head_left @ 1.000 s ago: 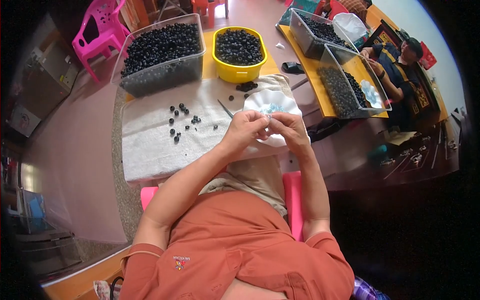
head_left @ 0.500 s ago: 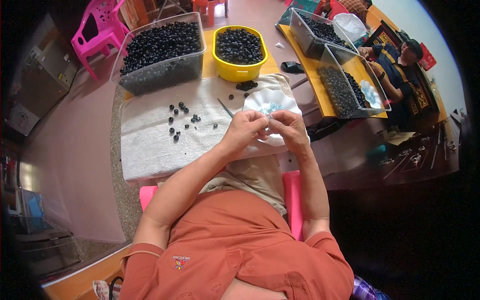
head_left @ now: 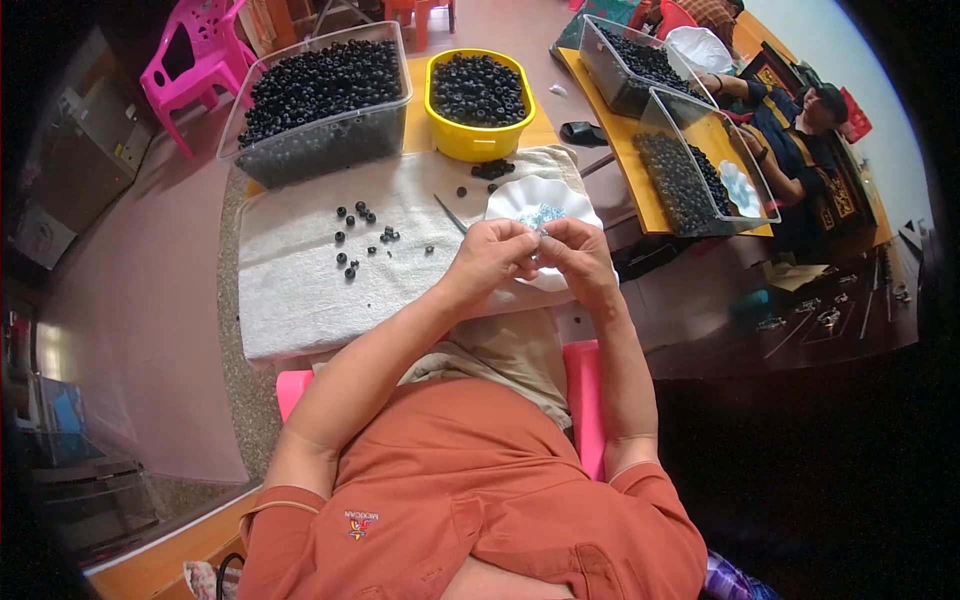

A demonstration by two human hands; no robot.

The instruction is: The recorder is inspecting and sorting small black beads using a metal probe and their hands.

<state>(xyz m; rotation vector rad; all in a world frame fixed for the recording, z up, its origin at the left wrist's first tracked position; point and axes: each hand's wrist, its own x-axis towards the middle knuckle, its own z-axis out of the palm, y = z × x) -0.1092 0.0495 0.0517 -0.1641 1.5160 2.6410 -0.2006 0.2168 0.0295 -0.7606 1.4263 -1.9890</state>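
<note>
My left hand point(head_left: 492, 254) and my right hand point(head_left: 584, 258) meet fingertip to fingertip over a white dish point(head_left: 504, 203) with a wavy rim. Both are closed in a pinch. Something tiny and pale shows between the fingertips, too small to name. Light blue small pieces point(head_left: 542, 214) lie in the dish just beyond my fingers. Left of the dish rests a thin, dark, pointed tool point(head_left: 449, 213). Loose black beads point(head_left: 361, 210) are scattered over the white towel point(head_left: 300, 315) to the left, and a small cluster of black beads point(head_left: 492, 171) sits beyond the dish.
At the far side stand a clear bin point(head_left: 315, 162) and a yellow tub point(head_left: 482, 148), both full of black beads. To the right, a co-worker point(head_left: 790, 130) sits by another table point(head_left: 640, 165) with two clear bins. A pink chair point(head_left: 195, 60) stands far left.
My hands stay pinched together at almost the same spot. The view has shifted very slightly. At the other table, the co-worker's arm now reaches out toward the far bin.
</note>
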